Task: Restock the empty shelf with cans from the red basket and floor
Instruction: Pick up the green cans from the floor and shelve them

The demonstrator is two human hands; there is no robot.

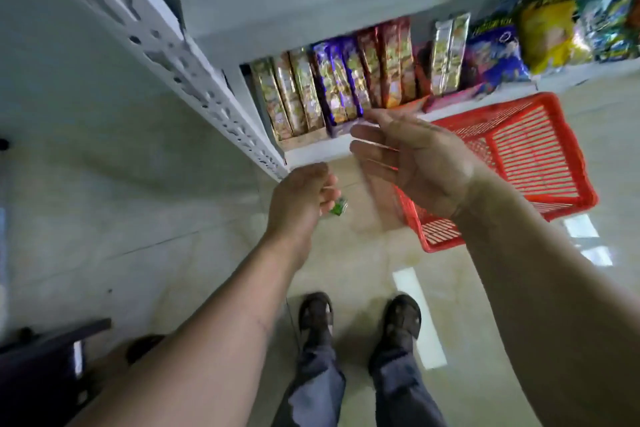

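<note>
I look straight down past a white shelf unit. My left hand (299,198) hangs over the floor with its fingers curled; a small green item (338,207) shows just past the fingertips, too blurred to tell whether it is held. My right hand (412,163) is open, fingers spread, palm turned left, above the near corner of the red basket (533,156). The basket stands on the floor against the shelf base and looks empty. A bare white shelf board (294,0) lies above the snack row. No cans are visible.
A lower shelf holds upright snack packets (332,87) and bags of crisps (550,31) further right. The perforated white shelf upright (194,80) runs diagonally at left. My feet in dark sandals (360,319) stand on the glossy tiled floor. A dark object (45,371) sits bottom left.
</note>
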